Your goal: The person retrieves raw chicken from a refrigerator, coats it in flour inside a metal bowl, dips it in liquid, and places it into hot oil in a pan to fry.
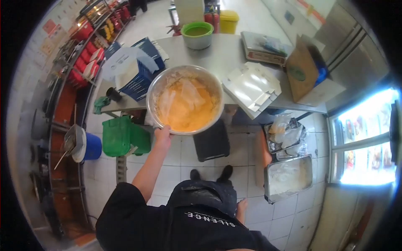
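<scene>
My left hand [162, 133] is closed on the near rim of a wide metal mixing bowl [217, 94], at the front edge of the steel table. An orange-yellow mass [188, 113] lies in the bowl, with pale translucent pieces, perhaps plastic sheet, on top of it. Whitish residue coats the inner wall. Down beside my apron, away from the table, hangs my right hand [242, 205]. It touches nothing that I can see, and its fingers are too small and turned away to read.
On the steel table [171, 50] are a blue crate [140, 79], a green-rimmed pot [197, 35], white folded cartons [253, 85], a scale [264, 47] and a cardboard box [301, 73]. A green bin [125, 136], black stool [212, 142] and flour tray [289, 178] stand below.
</scene>
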